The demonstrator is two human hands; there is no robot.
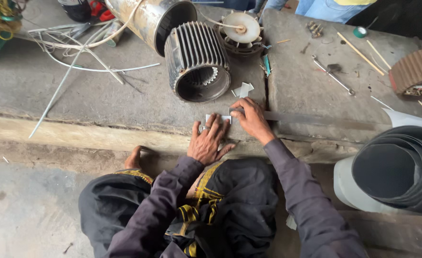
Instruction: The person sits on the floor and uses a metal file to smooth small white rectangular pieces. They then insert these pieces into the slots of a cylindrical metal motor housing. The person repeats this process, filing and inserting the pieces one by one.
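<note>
White paper strip (219, 117) under left hand (206, 142) fingertips, beside right hand (251, 119)

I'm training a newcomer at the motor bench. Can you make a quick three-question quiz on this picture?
1. True or false: the left hand lies flat on a white strip.
2. The right hand presses on: A) the long grey strip B) the finned housing C) the tape roll
3. What lies between the housing and the hands?

Key: 1 true; 2 A; 3 small white pieces.
</note>
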